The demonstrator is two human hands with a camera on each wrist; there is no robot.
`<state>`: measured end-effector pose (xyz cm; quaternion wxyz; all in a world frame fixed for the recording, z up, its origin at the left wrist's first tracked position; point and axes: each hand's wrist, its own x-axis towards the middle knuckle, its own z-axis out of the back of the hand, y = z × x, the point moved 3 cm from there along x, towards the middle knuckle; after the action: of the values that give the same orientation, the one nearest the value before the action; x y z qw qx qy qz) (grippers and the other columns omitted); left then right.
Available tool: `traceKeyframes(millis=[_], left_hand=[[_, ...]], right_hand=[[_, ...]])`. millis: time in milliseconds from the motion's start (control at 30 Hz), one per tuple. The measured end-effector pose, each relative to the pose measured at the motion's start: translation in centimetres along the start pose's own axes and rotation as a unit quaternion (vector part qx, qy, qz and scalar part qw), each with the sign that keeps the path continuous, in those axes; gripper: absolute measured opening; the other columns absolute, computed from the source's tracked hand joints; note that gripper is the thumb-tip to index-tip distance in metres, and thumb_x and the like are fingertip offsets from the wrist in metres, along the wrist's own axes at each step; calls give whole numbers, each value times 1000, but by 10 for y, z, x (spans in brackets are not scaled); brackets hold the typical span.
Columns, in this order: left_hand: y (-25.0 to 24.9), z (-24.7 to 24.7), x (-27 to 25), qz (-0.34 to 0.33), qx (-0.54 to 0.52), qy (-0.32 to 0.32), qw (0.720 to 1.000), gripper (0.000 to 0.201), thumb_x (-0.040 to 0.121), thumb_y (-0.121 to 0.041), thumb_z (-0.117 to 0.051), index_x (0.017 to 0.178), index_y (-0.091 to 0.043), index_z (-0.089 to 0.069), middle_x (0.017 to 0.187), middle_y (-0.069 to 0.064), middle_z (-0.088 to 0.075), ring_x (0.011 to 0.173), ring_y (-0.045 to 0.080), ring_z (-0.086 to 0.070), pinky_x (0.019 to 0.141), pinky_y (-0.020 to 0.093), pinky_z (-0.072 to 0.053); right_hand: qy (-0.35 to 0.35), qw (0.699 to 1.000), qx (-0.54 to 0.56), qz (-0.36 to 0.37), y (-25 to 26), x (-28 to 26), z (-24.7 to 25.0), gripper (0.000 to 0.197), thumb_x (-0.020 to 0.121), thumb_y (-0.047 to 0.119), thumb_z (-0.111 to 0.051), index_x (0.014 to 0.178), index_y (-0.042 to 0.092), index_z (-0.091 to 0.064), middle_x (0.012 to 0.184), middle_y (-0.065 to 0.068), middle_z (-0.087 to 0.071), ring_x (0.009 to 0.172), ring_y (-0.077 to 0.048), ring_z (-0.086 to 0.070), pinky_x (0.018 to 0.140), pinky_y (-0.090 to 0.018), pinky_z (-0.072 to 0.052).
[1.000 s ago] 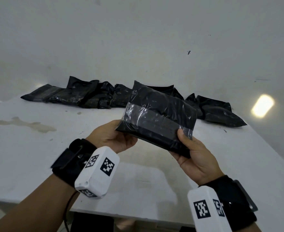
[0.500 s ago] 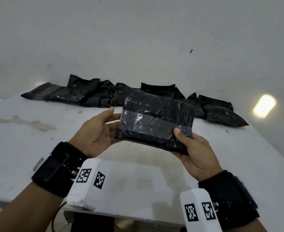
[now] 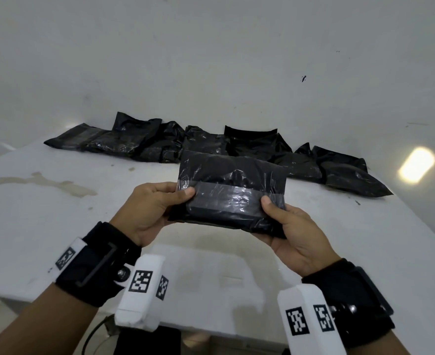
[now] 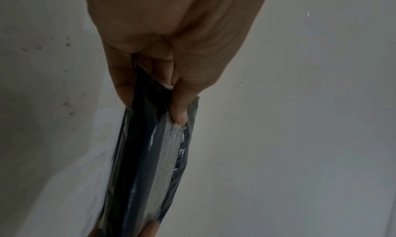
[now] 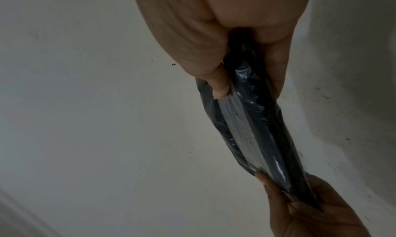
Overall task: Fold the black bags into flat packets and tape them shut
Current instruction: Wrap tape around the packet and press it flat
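Observation:
I hold a flat black bag packet (image 3: 230, 190) in the air above the white table (image 3: 31, 226), a band of clear tape (image 3: 226, 201) running across its face. My left hand (image 3: 160, 203) pinches its left end, thumb on the tape and fingers behind. My right hand (image 3: 285, 221) pinches the right end the same way. The left wrist view shows the packet (image 4: 145, 156) edge-on with my thumb (image 4: 180, 108) on the tape. In the right wrist view the packet (image 5: 252, 130) stretches toward my left hand (image 5: 304, 211).
A row of several black packets (image 3: 211, 147) lies along the table's far edge against the white wall. A brownish stain (image 3: 44, 180) marks the table at left. A bright light patch (image 3: 416, 165) falls on the wall at right.
The left hand, loose beside the packet half a second ago, now pinches its left end. The packet has turned level and squarer to me, held at both ends.

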<state>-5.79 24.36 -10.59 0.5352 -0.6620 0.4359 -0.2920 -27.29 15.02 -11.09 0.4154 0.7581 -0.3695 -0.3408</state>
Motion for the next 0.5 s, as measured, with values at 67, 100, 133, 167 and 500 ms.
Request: traceKeyframes(millis=[67,100,133,167,500], left_hand=[[1,8,-1,0,0,-14,1000,39,68,-15,-73,101,4,-69,91,16,-72,73,21,-68,68,30,-59],[1,14,-1,-3,2,-25,1000,40,67,-16,-73,102,4,-69,91,15,-72,73,20,-68,68,30,-59],[1,22,-2,-8,3,-40,999,41,67,-16,-74,102,4,-69,91,15,-73,74,20,-69,68,30,-59],[0,31,-3,-14,8,-57,998,41,66,-16,-75,101,4,-69,91,15,-73,75,21,-69,68,30,-60],[10,149,-35,-27,102,-239,965,7,82,-5,-73,85,0,-71,84,18,-71,71,25,-67,65,30,-61]], right_hand=[[7,1000,-7,-12,-2,2,-7,21,94,15,-62,108,1,-68,101,-15,-75,92,-25,-71,73,-36,-62],[11,1000,-17,-17,-3,4,-12,21,94,15,-62,108,1,-68,99,-13,-75,90,-24,-71,72,-36,-62],[17,999,-28,-24,-6,6,-18,22,94,16,-62,109,1,-68,98,-13,-75,90,-23,-71,73,-36,-62],[25,998,-38,-33,-9,8,-25,23,95,16,-62,111,0,-67,100,-14,-75,91,-24,-70,73,-36,-62],[51,962,-262,-63,-70,33,-113,11,91,-3,-62,101,-6,-62,114,-29,-65,87,-30,-68,58,-33,-60]])
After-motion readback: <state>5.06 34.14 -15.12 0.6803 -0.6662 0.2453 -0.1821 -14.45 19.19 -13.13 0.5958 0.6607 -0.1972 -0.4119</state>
